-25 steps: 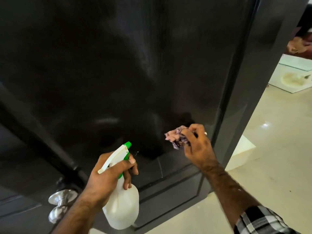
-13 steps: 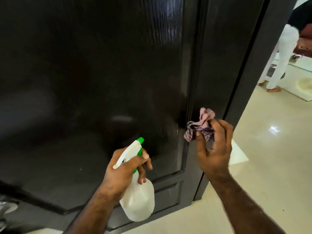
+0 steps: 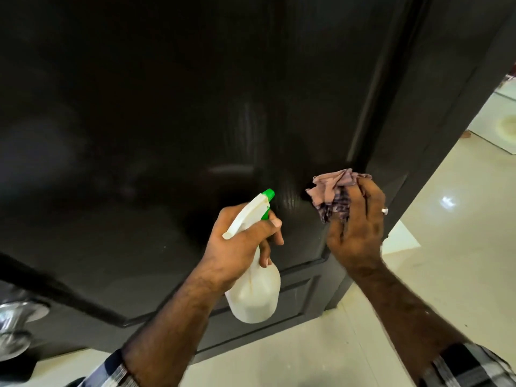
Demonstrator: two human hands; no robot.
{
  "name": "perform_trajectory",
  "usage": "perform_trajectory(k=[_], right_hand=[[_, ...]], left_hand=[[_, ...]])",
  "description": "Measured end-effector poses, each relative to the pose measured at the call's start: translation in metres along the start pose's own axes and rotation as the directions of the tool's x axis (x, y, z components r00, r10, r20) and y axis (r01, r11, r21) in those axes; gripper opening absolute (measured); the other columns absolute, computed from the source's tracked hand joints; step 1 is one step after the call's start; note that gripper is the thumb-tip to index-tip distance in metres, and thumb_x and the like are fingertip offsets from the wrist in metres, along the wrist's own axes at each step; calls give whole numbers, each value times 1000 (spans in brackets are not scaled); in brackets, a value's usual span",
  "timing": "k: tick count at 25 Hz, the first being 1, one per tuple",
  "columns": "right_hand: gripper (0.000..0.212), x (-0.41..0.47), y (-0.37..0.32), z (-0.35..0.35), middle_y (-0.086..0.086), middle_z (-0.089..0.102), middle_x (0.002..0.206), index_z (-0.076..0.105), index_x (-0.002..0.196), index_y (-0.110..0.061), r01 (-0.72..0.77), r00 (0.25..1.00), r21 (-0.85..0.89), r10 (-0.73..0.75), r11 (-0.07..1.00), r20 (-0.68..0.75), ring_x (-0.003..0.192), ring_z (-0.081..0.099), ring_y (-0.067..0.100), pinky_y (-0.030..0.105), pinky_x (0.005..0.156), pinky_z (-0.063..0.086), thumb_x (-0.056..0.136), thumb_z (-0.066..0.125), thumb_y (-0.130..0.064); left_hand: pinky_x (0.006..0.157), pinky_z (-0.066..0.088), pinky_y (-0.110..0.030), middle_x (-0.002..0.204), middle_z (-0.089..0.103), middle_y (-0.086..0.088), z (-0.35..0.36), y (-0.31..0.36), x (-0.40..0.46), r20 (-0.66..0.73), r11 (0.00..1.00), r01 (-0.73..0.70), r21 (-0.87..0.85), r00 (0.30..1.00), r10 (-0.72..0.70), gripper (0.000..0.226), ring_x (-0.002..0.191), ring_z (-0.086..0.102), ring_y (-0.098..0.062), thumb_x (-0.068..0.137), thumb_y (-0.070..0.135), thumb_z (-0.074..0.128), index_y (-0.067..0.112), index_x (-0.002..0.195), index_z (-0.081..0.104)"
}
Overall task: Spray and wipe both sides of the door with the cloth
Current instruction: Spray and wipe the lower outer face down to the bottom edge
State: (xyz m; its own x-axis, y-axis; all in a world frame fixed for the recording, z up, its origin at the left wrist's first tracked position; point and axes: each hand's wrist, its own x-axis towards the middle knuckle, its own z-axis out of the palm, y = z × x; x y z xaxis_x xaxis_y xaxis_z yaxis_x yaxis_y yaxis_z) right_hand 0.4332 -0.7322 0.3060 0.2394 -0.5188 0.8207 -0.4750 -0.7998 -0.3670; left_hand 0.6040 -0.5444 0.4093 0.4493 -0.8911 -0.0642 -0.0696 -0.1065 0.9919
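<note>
A dark glossy door (image 3: 167,121) fills most of the view, with raised panel moulding low down. My left hand (image 3: 240,241) grips a white spray bottle (image 3: 255,291) by its neck, green nozzle tip aimed at the door. My right hand (image 3: 357,227) holds a crumpled pink and purple cloth (image 3: 333,191) against the door's panel near its right edge. A ring shows on one finger of that hand.
A shiny metal door knob (image 3: 14,325) sits at the lower left edge. Cream tiled floor (image 3: 446,261) spreads to the right and below the door. A dark door frame (image 3: 446,93) stands at the right, with a pale mat (image 3: 499,127) beyond.
My right hand with the cloth has moved along the door's right side, now pressed flatter on the panel. The view shifted, and the knob is back in sight at lower left.
</note>
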Motion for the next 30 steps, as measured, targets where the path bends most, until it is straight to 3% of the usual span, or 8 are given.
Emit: perform_trajectory(k=[5,10,15,18,21,24,27,30], right_hand=[[62,-7,-7,36,36,45,150,49,150,6,-35,979,-15,31,999,-203,137,45,41,28,126,25,90,57,-7],[56,-9,5,53,31,49,147,55,145,7,50,943,-16,-53,999,-327,138,48,44,44,124,36,91,55,-7],[51,-32,41,74,19,48,148,61,143,-2,148,906,-62,-160,987,-392,134,51,39,44,118,43,94,55,-12],[56,-39,69,72,15,47,147,58,148,-10,-4,874,73,39,997,-484,131,52,36,53,111,49,93,53,-21],[64,-39,83,76,20,42,157,51,155,-7,-189,826,106,217,976,-520,145,37,41,64,117,37,97,43,-33],[67,-45,70,90,24,26,172,40,161,2,81,883,-74,-105,994,-457,163,15,43,61,131,18,107,49,-36],[64,-25,88,72,22,20,175,34,164,1,358,847,-181,-401,916,-350,165,12,40,60,131,20,111,46,-33],[67,14,101,53,21,17,176,25,167,0,12,877,165,69,986,-476,165,10,37,61,129,22,112,39,-36]], left_hand=[[66,58,-43,85,76,-15,-10,-21,9,71,998,-62,0,996,62,33,49,57,-28,86,32,73,6,105,68],[67,63,-48,82,76,-10,4,-35,19,43,966,-239,100,971,236,12,50,59,-24,97,26,72,14,98,72],[65,59,-44,84,78,-14,35,-74,32,76,971,-233,-50,969,236,45,47,56,-21,91,29,79,18,128,57],[58,55,-39,68,71,-12,61,-107,40,59,972,-208,-107,975,215,50,44,53,-23,87,27,81,9,127,56],[57,55,-36,72,73,-12,77,-133,48,28,966,-207,-153,977,213,54,46,56,-22,86,31,82,7,129,58],[54,51,-37,82,74,-21,90,-142,55,-13,949,-276,-151,961,277,45,45,52,-23,87,30,81,-2,114,65],[53,48,-36,85,71,-27,92,-135,53,-60,943,-311,-117,950,306,31,45,48,-26,86,24,80,-4,94,70],[52,46,-36,86,69,-30,92,-125,48,-108,931,-347,-115,936,336,28,46,44,-27,83,23,79,-4,88,70]])
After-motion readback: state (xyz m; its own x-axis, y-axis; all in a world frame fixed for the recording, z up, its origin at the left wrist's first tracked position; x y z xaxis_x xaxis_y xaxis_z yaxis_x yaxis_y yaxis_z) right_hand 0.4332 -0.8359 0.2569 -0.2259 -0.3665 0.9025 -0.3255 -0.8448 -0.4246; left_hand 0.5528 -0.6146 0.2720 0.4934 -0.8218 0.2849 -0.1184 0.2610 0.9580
